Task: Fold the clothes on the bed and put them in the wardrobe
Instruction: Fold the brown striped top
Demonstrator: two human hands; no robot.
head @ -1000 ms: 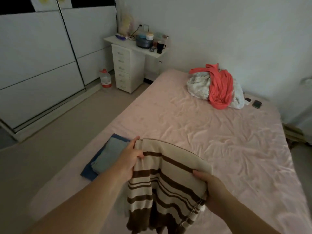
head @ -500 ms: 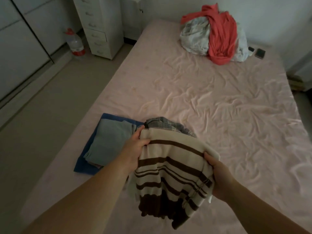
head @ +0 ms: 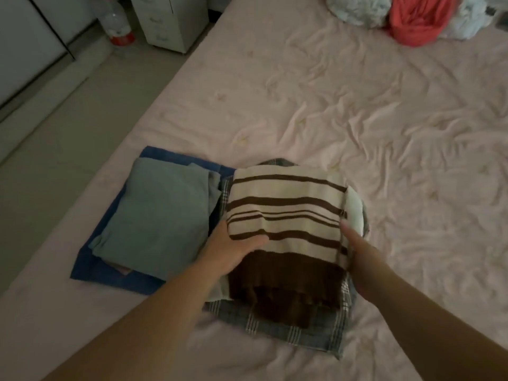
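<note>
A folded cream sweater with brown stripes [head: 286,210] lies on top of a grey plaid garment [head: 302,334] near the front edge of the pink bed [head: 357,119]. My left hand [head: 231,248] grips the sweater's left edge, thumb on top. My right hand [head: 357,257] holds its right edge, with most of the fingers hidden under the cloth. Just to the left lies a folded grey-green garment [head: 159,215] on a folded blue one [head: 90,268]. An unfolded pile with a red garment [head: 412,20] and white clothes [head: 357,9] sits at the far end of the bed.
The wardrobe's sliding doors [head: 27,37] are at the top left, across a strip of floor [head: 68,127]. A plastic bottle [head: 118,26] stands on the floor beside a white drawer unit [head: 167,20] near the bed's far left corner.
Both hands have lowered the striped sweater from the air onto the plaid garment. My view has tilted down and closer to the bed.
</note>
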